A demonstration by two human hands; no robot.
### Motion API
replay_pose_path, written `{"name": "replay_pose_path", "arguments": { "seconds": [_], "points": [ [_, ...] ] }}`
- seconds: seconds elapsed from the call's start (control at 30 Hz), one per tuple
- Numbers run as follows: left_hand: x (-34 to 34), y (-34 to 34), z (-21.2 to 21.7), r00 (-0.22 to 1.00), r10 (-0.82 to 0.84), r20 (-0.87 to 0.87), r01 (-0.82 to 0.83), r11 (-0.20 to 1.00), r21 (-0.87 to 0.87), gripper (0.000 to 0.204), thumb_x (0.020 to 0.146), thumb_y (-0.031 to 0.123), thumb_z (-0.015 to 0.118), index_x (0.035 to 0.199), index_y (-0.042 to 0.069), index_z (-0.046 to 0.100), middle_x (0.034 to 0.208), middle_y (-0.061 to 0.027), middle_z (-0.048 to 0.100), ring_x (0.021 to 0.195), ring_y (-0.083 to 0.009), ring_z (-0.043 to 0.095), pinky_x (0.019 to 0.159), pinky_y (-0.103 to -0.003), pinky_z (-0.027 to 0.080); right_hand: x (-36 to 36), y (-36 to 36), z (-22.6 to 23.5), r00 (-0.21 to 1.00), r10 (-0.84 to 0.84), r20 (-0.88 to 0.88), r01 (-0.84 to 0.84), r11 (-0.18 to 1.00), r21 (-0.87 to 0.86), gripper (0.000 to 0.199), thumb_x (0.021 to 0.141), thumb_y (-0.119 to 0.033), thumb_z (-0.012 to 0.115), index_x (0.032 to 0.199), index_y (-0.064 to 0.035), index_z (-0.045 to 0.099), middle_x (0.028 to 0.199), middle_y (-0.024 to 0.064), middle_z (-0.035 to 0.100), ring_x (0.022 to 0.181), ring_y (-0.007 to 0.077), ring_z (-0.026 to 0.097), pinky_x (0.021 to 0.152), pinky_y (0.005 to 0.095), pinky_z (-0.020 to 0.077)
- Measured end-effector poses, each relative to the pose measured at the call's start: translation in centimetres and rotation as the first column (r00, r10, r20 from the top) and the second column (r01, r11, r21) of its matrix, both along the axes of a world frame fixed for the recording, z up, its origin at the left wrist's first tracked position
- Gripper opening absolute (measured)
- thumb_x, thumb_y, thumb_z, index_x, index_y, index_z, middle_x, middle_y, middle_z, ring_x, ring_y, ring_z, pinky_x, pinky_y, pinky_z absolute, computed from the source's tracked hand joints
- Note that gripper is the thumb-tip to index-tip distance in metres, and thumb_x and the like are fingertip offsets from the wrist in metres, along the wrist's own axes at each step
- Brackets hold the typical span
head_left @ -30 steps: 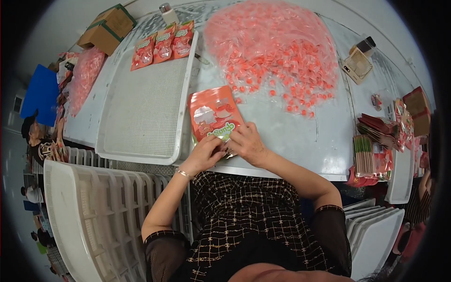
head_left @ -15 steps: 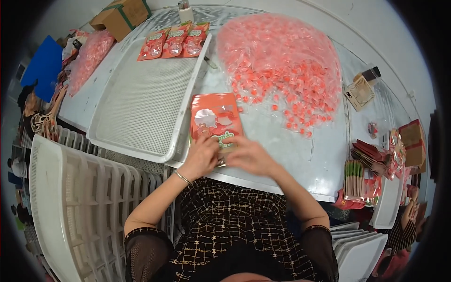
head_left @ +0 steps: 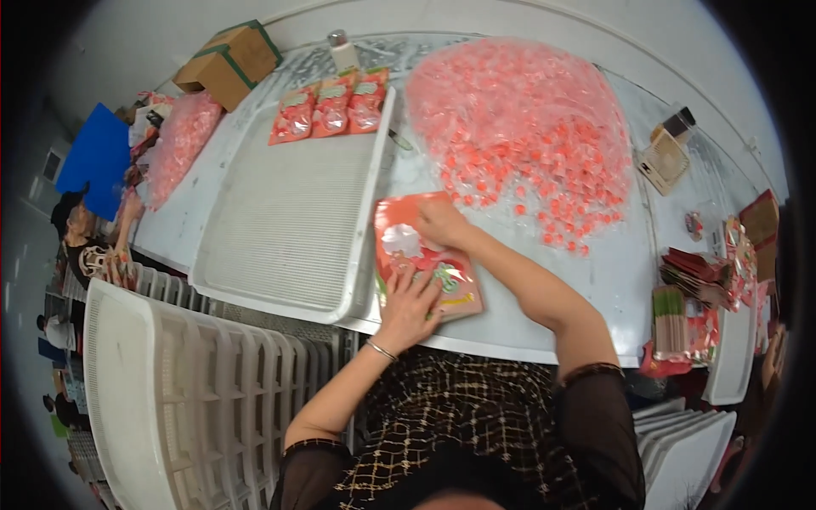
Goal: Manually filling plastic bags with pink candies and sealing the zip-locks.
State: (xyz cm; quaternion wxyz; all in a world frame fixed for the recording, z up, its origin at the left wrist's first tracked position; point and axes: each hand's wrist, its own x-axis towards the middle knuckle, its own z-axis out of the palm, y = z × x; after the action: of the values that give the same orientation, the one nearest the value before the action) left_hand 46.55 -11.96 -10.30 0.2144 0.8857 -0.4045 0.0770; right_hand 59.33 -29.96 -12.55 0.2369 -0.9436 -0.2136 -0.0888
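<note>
Red pouch (head_left: 423, 253) lies beside the tray (head_left: 285, 225), left hand (head_left: 411, 304) splayed across; curled right hand (head_left: 442, 223) shifts work to its far end.

Bright, even light; glare on tabletop (head_left: 523, 319); edges bowed, corners black.

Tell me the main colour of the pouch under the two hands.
The pouch is mainly orange-red; it shows best in the head view.
</note>
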Motion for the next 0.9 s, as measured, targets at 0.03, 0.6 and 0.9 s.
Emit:
{"name": "replay_pose_path", "arguments": {
  "seconds": [0.03,0.6,0.9],
  "points": [
    [0.0,0.0,0.1,0.999,-0.006,0.044,0.006,1.0,0.005,0.047,0.074,0.027,0.063,0.117,0.008,0.056,0.132,-0.0137,0.047,0.127,-0.0391,0.036,0.105,-0.053,0.023,0.5,-0.5,1.5,0.96,0.053,-0.273,0.028,0.958,0.285,0.016,0.077,-0.018,0.058,0.079,-0.0031,0.062,0.078,0.0121,0.062,0.071,0.025,0.061,0.063,0.0361,0.0483],
    [0.1,0.4,1.0,0.999,-0.021,-0.036,0.022,0.999,0.027,0.051,0.07,0.026,0.068,0.116,0.009,0.057,0.131,-0.0134,0.049,0.125,-0.0374,0.038,0.103,-0.05,0.026,5.1,-1.7,13.7,0.978,0.055,0.202,-0.111,0.955,0.275,0.017,0.073,-0.023,0.07,0.078,-0.0068,0.069,0.074,0.0116,0.065,0.069,0.0232,0.063,0.061,0.039,0.0477],
    [-2.0,-1.2,1.8,0.997,0.066,-0.03,-0.065,0.997,0.03,0.044,0.069,0.021,0.065,0.111,0.009,0.061,0.101,-0.0131,0.05,0.102,-0.0321,0.045,0.086,-0.045,0.035,-14.2,-24.3,8.3,0.728,-0.377,-0.573,0.516,0.851,0.095,0.015,0.082,-0.019,0.062,0.081,-0.0034,0.064,0.064,0.0027,0.06,0.05,0.0107,0.058,0.046,0.0259,0.0467]
  ]
}}
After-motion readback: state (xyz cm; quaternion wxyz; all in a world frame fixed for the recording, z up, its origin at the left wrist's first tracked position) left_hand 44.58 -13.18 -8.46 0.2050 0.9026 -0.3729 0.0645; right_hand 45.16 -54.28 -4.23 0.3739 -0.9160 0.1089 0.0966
